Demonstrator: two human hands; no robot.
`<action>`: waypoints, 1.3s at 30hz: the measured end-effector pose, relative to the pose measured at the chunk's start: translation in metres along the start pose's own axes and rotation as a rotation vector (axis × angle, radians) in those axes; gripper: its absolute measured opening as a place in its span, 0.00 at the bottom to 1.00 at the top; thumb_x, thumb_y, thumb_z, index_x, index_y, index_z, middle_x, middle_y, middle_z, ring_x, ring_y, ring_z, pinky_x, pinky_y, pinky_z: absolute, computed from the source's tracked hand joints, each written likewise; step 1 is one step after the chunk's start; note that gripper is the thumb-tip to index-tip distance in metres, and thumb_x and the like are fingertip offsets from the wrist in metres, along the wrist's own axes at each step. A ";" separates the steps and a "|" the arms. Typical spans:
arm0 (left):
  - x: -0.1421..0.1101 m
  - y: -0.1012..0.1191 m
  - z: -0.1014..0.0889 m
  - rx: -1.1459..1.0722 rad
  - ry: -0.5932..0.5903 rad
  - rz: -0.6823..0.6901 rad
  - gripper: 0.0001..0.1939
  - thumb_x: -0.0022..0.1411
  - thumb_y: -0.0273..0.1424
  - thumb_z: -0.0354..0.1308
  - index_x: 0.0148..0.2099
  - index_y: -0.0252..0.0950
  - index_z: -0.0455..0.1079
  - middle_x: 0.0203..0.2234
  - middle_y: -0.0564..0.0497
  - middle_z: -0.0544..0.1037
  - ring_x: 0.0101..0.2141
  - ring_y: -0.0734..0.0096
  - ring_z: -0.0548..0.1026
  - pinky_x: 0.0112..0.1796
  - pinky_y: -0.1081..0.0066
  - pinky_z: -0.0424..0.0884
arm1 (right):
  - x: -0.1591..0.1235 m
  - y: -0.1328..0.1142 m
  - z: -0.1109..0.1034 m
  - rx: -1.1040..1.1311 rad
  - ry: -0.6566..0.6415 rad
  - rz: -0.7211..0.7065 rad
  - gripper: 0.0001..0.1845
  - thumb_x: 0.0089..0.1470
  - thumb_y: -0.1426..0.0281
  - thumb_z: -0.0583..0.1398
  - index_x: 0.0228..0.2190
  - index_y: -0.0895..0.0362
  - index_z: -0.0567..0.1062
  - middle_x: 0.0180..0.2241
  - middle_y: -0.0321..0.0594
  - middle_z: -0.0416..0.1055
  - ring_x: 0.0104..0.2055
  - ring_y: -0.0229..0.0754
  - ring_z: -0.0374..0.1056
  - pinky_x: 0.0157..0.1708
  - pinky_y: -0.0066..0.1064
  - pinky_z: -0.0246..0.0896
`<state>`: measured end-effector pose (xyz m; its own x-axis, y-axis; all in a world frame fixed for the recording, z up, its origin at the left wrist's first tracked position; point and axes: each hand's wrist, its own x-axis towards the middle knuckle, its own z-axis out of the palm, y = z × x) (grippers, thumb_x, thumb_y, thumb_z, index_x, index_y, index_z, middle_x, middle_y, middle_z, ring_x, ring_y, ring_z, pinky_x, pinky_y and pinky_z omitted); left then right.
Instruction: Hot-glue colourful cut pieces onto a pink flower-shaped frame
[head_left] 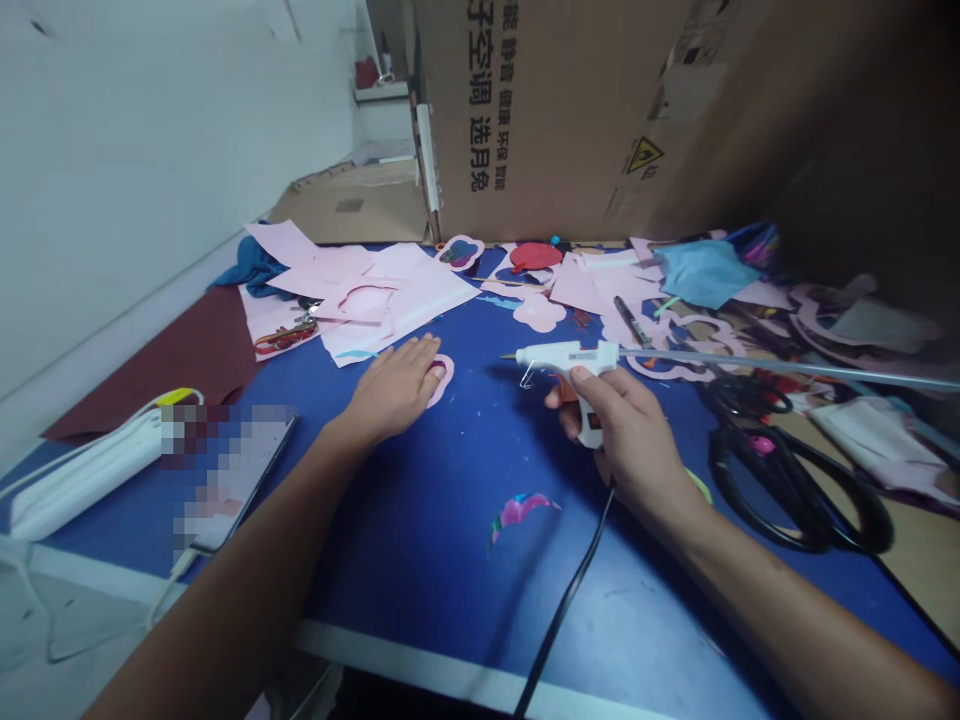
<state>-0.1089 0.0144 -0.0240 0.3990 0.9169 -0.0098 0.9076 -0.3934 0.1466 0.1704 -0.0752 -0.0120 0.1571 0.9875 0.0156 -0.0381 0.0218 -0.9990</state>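
My left hand [397,388] lies flat, palm down, with its fingers stretched out. It covers most of a pink paper cutout [444,382], whose rounded edge shows past the fingers. My right hand [641,435] is wrapped round the handle of a white hot glue gun [559,356]. The nozzle points left toward my left hand, some way above the table. A long clear glue stick [765,367] sticks out of the gun's back, and its black cord [571,590] runs down past the table's front edge. A curved, shiny pink-and-green scrap [520,510] lies below the gun.
Pink paper sheets [420,275] and cutouts pile along the back of the blue table [420,570]. Black scissors [802,490] lie right, beside scraps. A phone [255,480] and a white power strip [97,475] lie left. A large cardboard box [562,120] stands behind.
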 end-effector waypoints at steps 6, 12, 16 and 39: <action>-0.010 -0.006 -0.007 0.012 0.067 0.014 0.35 0.81 0.46 0.37 0.79 0.33 0.59 0.79 0.40 0.59 0.78 0.54 0.56 0.77 0.51 0.50 | 0.000 0.003 -0.001 0.005 -0.007 -0.010 0.19 0.64 0.51 0.66 0.30 0.52 0.78 0.27 0.38 0.77 0.23 0.38 0.63 0.25 0.34 0.56; -0.014 0.013 -0.003 -0.034 0.009 0.119 0.37 0.82 0.48 0.34 0.82 0.37 0.53 0.82 0.46 0.48 0.80 0.56 0.47 0.78 0.51 0.45 | 0.000 0.001 0.000 -0.003 -0.007 0.005 0.20 0.64 0.50 0.66 0.29 0.52 0.78 0.25 0.38 0.76 0.23 0.39 0.63 0.26 0.36 0.56; -0.014 0.019 0.007 0.011 -0.078 0.100 0.39 0.82 0.50 0.35 0.82 0.31 0.52 0.82 0.41 0.46 0.80 0.50 0.47 0.77 0.47 0.46 | -0.001 0.001 0.000 0.013 -0.001 -0.007 0.18 0.64 0.52 0.67 0.30 0.52 0.78 0.26 0.37 0.75 0.24 0.40 0.63 0.28 0.36 0.57; 0.031 0.007 -0.022 -0.060 0.118 -0.066 0.39 0.81 0.48 0.32 0.81 0.28 0.54 0.80 0.38 0.53 0.80 0.53 0.50 0.77 0.50 0.47 | 0.000 -0.002 -0.002 -0.003 0.005 -0.064 0.19 0.64 0.51 0.65 0.29 0.52 0.76 0.24 0.36 0.74 0.24 0.39 0.64 0.29 0.35 0.60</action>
<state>-0.0932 0.0414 -0.0020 0.3173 0.9436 0.0948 0.9204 -0.3305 0.2087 0.1725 -0.0756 -0.0096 0.1643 0.9832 0.0791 -0.0253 0.0844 -0.9961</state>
